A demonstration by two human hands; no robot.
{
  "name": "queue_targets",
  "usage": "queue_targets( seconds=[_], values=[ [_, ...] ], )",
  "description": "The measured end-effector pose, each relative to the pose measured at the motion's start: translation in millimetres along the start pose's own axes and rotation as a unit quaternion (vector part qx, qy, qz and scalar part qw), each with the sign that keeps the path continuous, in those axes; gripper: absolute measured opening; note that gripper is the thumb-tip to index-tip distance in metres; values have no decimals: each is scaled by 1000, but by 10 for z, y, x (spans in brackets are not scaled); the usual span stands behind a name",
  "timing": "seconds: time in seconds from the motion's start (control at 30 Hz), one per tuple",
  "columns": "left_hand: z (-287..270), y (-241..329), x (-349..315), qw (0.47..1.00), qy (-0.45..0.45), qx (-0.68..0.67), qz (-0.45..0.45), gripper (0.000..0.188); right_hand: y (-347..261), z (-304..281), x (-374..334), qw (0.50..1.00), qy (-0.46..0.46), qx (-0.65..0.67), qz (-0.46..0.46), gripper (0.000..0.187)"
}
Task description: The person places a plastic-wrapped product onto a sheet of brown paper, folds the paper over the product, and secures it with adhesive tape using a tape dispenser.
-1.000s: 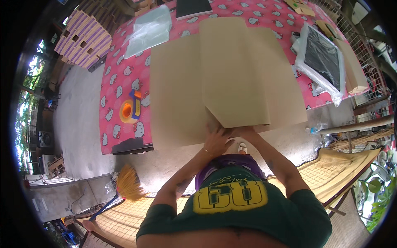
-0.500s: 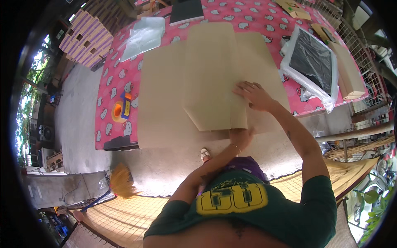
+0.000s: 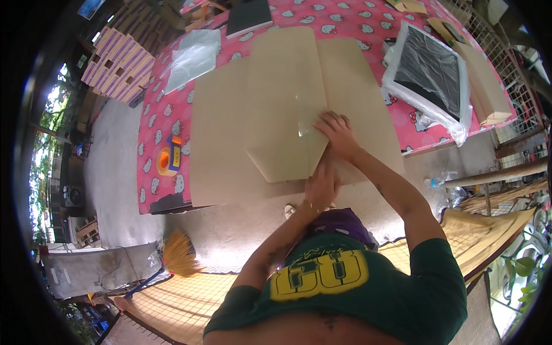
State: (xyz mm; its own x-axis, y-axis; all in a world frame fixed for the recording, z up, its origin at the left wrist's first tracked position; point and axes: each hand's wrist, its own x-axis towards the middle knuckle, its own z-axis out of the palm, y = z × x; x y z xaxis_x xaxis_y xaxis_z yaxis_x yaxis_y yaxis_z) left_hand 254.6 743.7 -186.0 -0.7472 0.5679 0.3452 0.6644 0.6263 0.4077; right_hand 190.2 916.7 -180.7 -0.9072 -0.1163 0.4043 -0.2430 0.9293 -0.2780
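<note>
A large brown cardboard sheet (image 3: 221,126) lies on the table near its front edge. On top of it is a narrower folded cardboard piece (image 3: 282,86) with slanted lower corners; shiny streaks like clear tape run down its right part. My right hand (image 3: 340,137) rests on this piece's right edge, fingers stretched out against the cardboard. My left hand (image 3: 323,187) is at the lower right corner of the folded piece, touching its slanted edge; its fingers are blurred and partly hidden. A tape dispenser (image 3: 170,156) with an orange roll sits at the table's left side.
The table wears a pink patterned cloth (image 3: 152,126). Clear plastic sheets (image 3: 195,54) and a black flat panel (image 3: 248,17) lie behind. At right are a plastic-wrapped framed panel (image 3: 428,75) and a long cardboard box (image 3: 480,86). A broom (image 3: 181,253) stands at lower left.
My left hand has moved up along the cardboard's lower right corner, which now slants inward. My right hand has shifted slightly left. The view has shifted a little.
</note>
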Motion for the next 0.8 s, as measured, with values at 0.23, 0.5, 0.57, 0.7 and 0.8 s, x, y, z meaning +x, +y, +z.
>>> queue_targets(
  seconds=[0.23, 0.5, 0.57, 0.7, 0.8],
  values=[
    [-1, -433, 204, 998, -9, 41, -40, 37, 9, -151, -93, 978, -99, 31, 179, 101],
    [41, -950, 179, 979, -158, 102, 82, 41, -734, 375, -354, 915, -145, -113, 360, 102],
    [-10, -973, 235, 988, -148, -14, 33, 41, -1150, 482, -435, 912, -150, -124, 362, 95],
    [-71, -1015, 279, 985, -158, -58, 37, 41, -1244, 479, -618, 945, -174, -81, 266, 73],
    [-116, -1111, 241, 987, -148, -23, 64, 43, -772, 267, -685, 964, -128, -26, 231, 55]
  ],
)
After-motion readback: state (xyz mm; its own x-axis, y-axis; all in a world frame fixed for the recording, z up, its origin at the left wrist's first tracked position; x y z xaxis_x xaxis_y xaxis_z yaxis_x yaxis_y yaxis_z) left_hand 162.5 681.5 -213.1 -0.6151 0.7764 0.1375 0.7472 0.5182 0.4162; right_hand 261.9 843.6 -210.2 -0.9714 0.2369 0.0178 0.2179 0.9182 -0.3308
